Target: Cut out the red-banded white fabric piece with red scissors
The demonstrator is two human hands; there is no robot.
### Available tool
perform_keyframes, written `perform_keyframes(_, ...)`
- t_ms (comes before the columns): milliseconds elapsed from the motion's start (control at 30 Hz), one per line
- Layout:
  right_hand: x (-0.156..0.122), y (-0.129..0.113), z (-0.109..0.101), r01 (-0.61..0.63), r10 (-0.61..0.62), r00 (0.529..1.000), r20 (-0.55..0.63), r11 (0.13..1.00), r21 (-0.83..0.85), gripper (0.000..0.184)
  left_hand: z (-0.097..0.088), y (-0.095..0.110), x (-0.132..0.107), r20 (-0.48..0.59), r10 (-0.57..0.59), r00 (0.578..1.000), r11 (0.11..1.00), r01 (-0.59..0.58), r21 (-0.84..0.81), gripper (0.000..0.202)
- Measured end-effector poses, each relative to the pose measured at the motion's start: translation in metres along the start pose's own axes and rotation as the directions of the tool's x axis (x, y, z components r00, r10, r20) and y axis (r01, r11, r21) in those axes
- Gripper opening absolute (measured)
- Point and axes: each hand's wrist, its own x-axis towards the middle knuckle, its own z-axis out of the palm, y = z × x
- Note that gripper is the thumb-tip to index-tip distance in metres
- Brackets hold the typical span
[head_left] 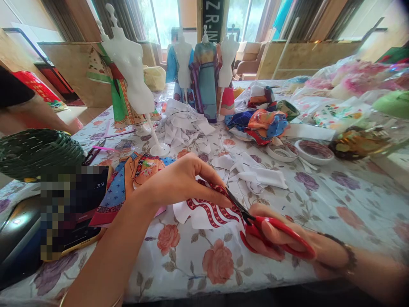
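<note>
My left hand [188, 181] pinches a piece of white fabric printed with wavy red patterned bands [212, 211], just above the tablecloth. My right hand [268, 234] grips red-handled scissors [289, 236], fingers through the loops. Their dark blades reach up and left to the fabric's edge by my left fingertips; how far they are apart is hard to make out. Left of my left hand lies a small printed garment piece [118, 187] in blue, orange and dark red. White fabric scraps [252, 172] lie just beyond my hands.
Small white mannequins [134, 72] stand along the back, some near dressed figures. A scrap heap [185, 123], colourful cloth bundle [260, 123] and tape rolls [315, 152] lie ahead. At left are a green woven basket [38, 149], a phone [86, 204] and another person's arm [35, 113].
</note>
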Motion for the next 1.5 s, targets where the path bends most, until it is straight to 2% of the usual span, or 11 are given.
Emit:
perform_keyframes(100, 0.001, 0.005, -0.002, 0.001, -0.001, 1.000, -0.030, 1.000, 0.005, 0.065, -0.001, -0.001, 0.000, 0.008, -0.004, 1.000, 1.000, 0.004, -0.001, 0.010)
perform_keyframes(200, 0.006, 0.015, -0.006, 0.108, -0.111, 0.993, 0.048, 0.992, 0.064, 0.067, -0.001, -0.001, 0.000, 0.014, 0.000, 1.000, 1.000, 0.000, 0.001, 0.010)
perform_keyframes(433, 0.011, 0.028, -0.010, 0.142, -0.151, 0.987, 0.053, 0.980, 0.141, 0.064, -0.001, -0.003, 0.000, 0.010, 0.005, 1.000, 1.000, -0.005, 0.008, 0.014)
perform_keyframes(533, 0.009, 0.021, -0.009, 0.088, -0.093, 0.994, 0.060, 0.992, 0.088, 0.068, -0.002, -0.002, 0.000, 0.013, 0.000, 1.000, 1.000, 0.000, 0.004, 0.014)
perform_keyframes(633, 0.007, 0.007, -0.005, -0.027, 0.028, 0.999, -0.019, 0.999, 0.036, 0.070, -0.004, 0.001, -0.001, 0.039, 0.026, 0.999, 1.000, -0.025, -0.009, 0.018)
perform_keyframes(700, 0.006, -0.001, -0.003, -0.063, 0.065, 0.996, -0.056, 0.998, 0.031, 0.070, -0.006, 0.003, -0.002, 0.054, 0.027, 0.998, 0.999, -0.026, -0.024, 0.023)
perform_keyframes(767, 0.006, -0.003, -0.003, -0.050, 0.051, 0.997, -0.061, 0.999, 0.021, 0.070, -0.008, 0.004, -0.004, 0.045, 0.022, 0.999, 0.999, -0.020, -0.035, 0.025)
perform_keyframes(900, 0.007, 0.010, -0.007, 0.046, -0.047, 0.998, 0.038, 0.998, 0.031, 0.069, -0.011, 0.006, -0.007, 0.008, 0.023, 1.000, 0.997, -0.022, -0.074, 0.017)
perform_keyframes(1033, 0.006, 0.019, -0.010, 0.119, -0.120, 0.993, 0.011, 0.990, 0.080, 0.059, -0.013, 0.004, -0.007, -0.035, 0.054, 0.998, 0.992, -0.058, -0.110, 0.011)
perform_keyframes(1267, 0.007, 0.006, -0.008, 0.067, -0.069, 0.996, 0.064, 0.997, 0.022, 0.063, -0.011, 0.001, -0.004, -0.049, 0.064, 0.997, 0.997, -0.066, -0.030, 0.013)
perform_keyframes(1500, 0.005, 0.002, -0.004, 0.114, -0.114, 0.993, 0.005, 0.993, -0.004, 0.062, -0.009, 0.000, -0.003, -0.043, 0.073, 0.996, 0.997, -0.074, -0.033, 0.013)
